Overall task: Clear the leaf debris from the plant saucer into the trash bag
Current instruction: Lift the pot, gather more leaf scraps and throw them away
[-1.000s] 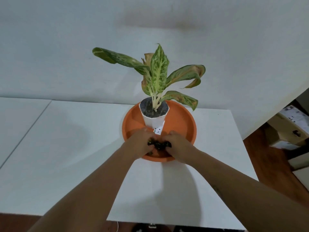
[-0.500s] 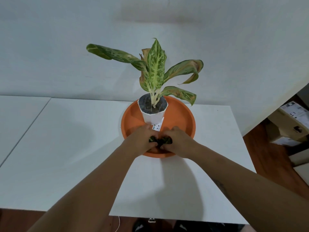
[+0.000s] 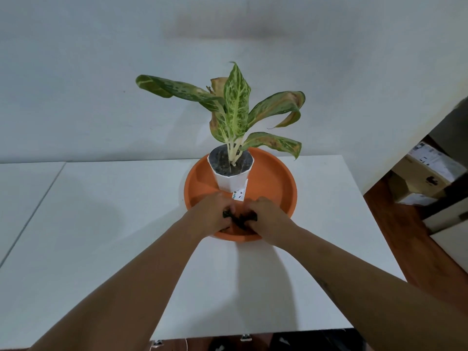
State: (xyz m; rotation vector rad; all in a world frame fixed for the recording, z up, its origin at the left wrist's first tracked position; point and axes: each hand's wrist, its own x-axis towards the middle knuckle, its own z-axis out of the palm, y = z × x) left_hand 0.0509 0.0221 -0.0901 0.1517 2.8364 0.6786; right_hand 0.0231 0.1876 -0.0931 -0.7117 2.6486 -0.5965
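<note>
An orange plant saucer (image 3: 276, 178) sits on a white table (image 3: 114, 211) against the wall. A white pot (image 3: 231, 182) with a green speckled plant (image 3: 234, 102) stands in the saucer's back half. At the saucer's near edge my left hand (image 3: 211, 214) and my right hand (image 3: 268, 215) meet, fingers curled around a dark clump of leaf debris (image 3: 239, 217) held between them. No trash bag is in view.
A white tag (image 3: 239, 193) hangs from the pot just behind my hands. Cardboard boxes (image 3: 425, 176) stand on the wooden floor to the right, beyond the table's edge. A second white table surface (image 3: 22, 183) adjoins on the left.
Both hands stay together at the saucer's near edge around the dark debris; the grip looks tighter. The view has shifted slightly.
</note>
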